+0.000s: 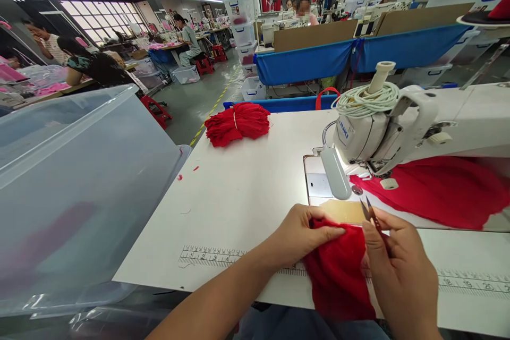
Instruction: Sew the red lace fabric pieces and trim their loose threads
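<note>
My left hand [305,236] pinches the upper edge of a piece of red fabric [340,271], which hangs over the table's front edge toward my lap. Beside it on the right, my right hand [400,265] is closed around small thread snips [371,213], their two pointed blades apart and aimed up and away from me. The fabric's right edge lies close to the right fingers; whether they touch it I cannot tell. Just beyond the hands is the white sewing machine [358,133]. Another red fabric piece [442,191] lies under its arm, to the right of the needle area.
A tied bundle of red fabric [238,123] lies at the table's far left. A printed ruler [207,257] runs along the front of the white table [239,191]. A large translucent plastic bin [87,186] stands at the left. Other people work at machines farther back.
</note>
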